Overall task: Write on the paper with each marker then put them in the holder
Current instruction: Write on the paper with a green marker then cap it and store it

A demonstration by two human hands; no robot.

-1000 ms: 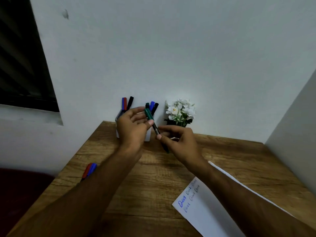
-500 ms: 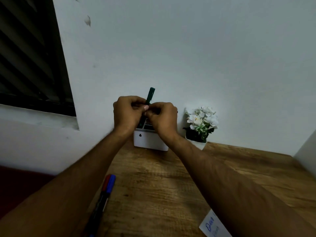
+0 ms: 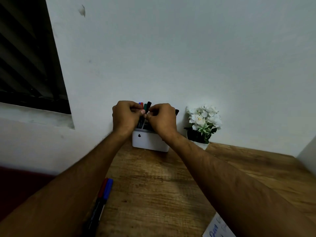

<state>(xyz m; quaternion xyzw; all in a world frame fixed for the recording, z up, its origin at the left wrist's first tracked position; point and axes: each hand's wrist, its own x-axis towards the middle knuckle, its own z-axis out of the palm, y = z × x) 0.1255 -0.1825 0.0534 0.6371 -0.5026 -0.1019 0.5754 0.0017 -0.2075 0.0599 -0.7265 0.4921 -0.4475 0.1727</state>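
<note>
Desk (image 3: 153,185) first: paper (image 3: 217,228) at five o'clock already carries writing. Holder (image 3: 150,141) at twelve holds several markers. Both hands (image 3: 145,117) meet above it, pinching the green marker (image 3: 145,106) going in. Two markers (image 3: 102,192) at eight o'clock await.

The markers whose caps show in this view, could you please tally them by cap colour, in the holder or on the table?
Red: 2, holder, table
Blue: 2, holder, table
Green: 1, holder
Black: 2, holder
Total: 7; hands may hide others.
</note>
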